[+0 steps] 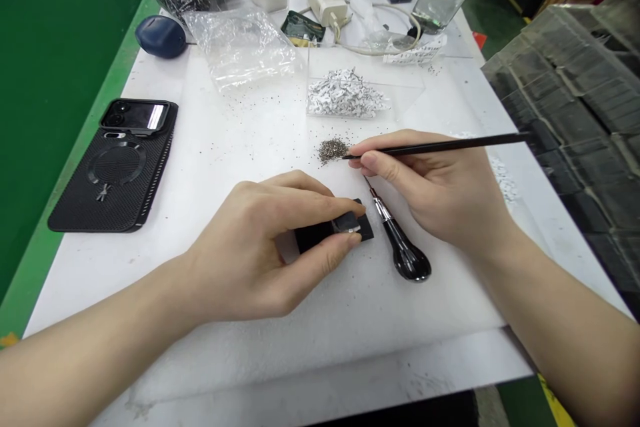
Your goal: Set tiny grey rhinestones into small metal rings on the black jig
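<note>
My left hand (260, 247) pinches a small black rectangular piece (320, 233) with a shiny metal part (347, 224) on top, between thumb and fingers. My right hand (425, 193) holds a thin black pen-like tool (450, 145) like a pencil, its fine tip reaching a small heap of grey granules (333, 150) on the white foam sheet (280, 347). Just below the right fingers, a precision screwdriver (400, 243) with a glossy black handle and steel collar lies on the sheet, its tip pointing toward them.
On the left lies a phone in a black ribbed case (115, 167). Further back are a clear tray of white paper shreds (345, 95), plastic bags (240, 47), a white charger (327, 3) and a navy pouch (163, 37). Stacked clear boxes (565, 107) rise at right.
</note>
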The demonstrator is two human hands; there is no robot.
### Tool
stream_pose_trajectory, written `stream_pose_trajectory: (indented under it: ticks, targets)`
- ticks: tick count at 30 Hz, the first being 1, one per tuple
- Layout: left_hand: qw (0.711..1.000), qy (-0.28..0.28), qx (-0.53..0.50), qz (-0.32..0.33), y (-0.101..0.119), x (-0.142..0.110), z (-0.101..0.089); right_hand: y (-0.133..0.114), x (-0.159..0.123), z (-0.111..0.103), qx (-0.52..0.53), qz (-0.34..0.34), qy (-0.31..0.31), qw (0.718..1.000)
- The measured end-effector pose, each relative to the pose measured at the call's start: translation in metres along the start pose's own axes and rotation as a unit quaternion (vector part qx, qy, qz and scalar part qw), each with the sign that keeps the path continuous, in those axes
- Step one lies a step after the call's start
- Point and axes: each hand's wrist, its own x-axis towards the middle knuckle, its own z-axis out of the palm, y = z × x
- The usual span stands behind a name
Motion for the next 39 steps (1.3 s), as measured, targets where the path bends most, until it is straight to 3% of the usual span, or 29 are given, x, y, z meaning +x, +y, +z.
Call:
stream_pose_trajectory:
  ticks: [4,6,9,12,16,29,35,39]
  targets:
    - [1.0,-0.001,0.019,0.022,0.002,0.0,0.0,-0.014,-0.006,-0.008,0.045,-0.01,0.022,0.999]
    - [0.999,0.006,0.023,0.027,0.003,0.0,0.0,-0.02,-0.011,-0.014,0.092,-0.048,0.015,0.994]
    - [0.999,0.013,0.018,0.031,0.004,0.0,0.0,-0.024,-0.016,-0.02,0.125,-0.116,-0.045,0.984]
    - [0.999,0.013,0.016,0.031,0.004,0.0,0.001,-0.024,-0.016,-0.023,0.093,-0.143,-0.114,0.979]
    - [1.0,0.004,0.013,0.022,0.003,0.001,0.002,-0.021,-0.012,-0.022,0.081,-0.184,-0.142,0.969]
    - [0.999,0.016,0.003,0.044,0.002,0.0,0.002,-0.018,-0.011,-0.022,0.085,-0.187,-0.154,0.966]
    - [0.999,0.015,0.009,0.037,0.001,0.0,0.001,-0.011,-0.006,-0.017,0.134,-0.232,-0.144,0.953]
    - [0.999,0.015,0.002,0.039,0.001,0.0,0.001,-0.008,-0.005,-0.016,0.157,-0.223,-0.146,0.951]
